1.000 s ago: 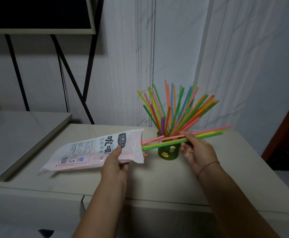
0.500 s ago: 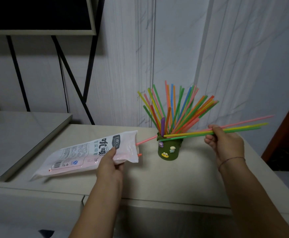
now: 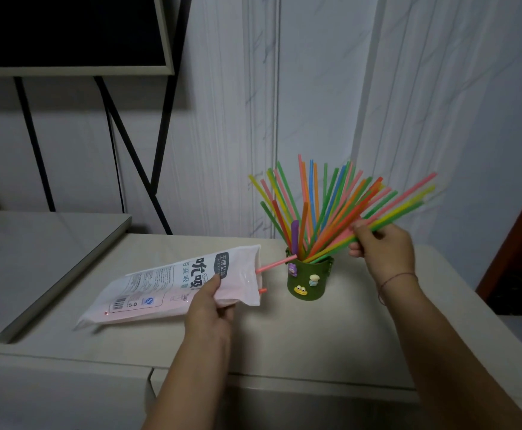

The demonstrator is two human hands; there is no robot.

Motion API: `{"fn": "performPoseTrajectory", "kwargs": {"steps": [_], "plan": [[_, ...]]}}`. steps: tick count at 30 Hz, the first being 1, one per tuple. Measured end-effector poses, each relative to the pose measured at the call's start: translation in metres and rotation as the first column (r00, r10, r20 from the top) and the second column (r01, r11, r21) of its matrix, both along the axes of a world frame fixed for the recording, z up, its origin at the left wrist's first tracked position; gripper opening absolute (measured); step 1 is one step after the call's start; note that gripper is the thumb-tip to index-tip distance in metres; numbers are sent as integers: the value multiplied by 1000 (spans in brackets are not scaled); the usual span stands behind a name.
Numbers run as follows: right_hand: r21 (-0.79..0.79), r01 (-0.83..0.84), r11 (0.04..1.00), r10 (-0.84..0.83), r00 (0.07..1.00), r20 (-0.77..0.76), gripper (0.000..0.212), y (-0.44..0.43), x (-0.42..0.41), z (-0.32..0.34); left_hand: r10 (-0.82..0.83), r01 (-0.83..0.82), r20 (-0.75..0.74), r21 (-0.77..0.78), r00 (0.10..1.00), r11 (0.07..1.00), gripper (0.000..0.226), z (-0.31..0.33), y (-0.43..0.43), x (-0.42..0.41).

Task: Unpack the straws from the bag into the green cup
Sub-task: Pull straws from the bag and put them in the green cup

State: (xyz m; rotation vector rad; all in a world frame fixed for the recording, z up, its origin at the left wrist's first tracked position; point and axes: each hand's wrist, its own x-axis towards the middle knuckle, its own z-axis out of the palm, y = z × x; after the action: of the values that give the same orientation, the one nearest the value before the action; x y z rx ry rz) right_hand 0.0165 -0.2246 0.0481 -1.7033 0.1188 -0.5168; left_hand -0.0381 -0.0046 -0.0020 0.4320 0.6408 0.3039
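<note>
Your right hand (image 3: 384, 252) has its grip closed round a small bundle of held straws (image 3: 408, 203) (pink, yellow and green), fingers curled over them near their middle. The bundle's long axis runs on a slant. From the grip, its lower ends point down and left and reach the mouth of the green cup (image 3: 309, 280), while its upper ends point up and right, away from the cup. The cup stands upright on the surface (image 3: 315, 336), just left of and below that grip. It carries a fan of coloured straws (image 3: 312, 206) that splay upward and outward.

Your left hand (image 3: 210, 308) grips the bag (image 3: 166, 287) near its open end, thumb on the printed face. The bag lies flat on the surface, its long axis running from the left of that grip toward the cup, mouth facing the cup. Just beyond the grip a pink straw (image 3: 276, 264) pokes out of the mouth, its tip pointing at the cup's rim (touching it or only close, you cannot tell). A short red stub (image 3: 262, 290) shows lower at the same mouth.
</note>
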Motion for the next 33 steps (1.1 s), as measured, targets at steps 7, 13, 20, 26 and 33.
{"fn": "performPoseTrajectory", "kwargs": {"steps": [7,13,20,26,33], "plan": [[19,-50,999,51,995,-89,16,22,7,-24,-28,29,28,-19,999,999,35,1,-9,2],[11,-93,996,94,990,-102,12,28,7,-34,-62,62,17,7,998,998,43,0,-16,0],[19,-108,994,110,989,-102,20,24,2,-37,-53,52,32,27,998,998,34,-2,-14,-1],[112,-178,978,200,954,-226,32,20,-10,-36,-67,65,13,72,998,995,33,-2,-14,-3],[362,-229,904,336,903,-268,27,24,-17,-35,-51,49,24,76,998,996,37,-2,-15,-7]]}}
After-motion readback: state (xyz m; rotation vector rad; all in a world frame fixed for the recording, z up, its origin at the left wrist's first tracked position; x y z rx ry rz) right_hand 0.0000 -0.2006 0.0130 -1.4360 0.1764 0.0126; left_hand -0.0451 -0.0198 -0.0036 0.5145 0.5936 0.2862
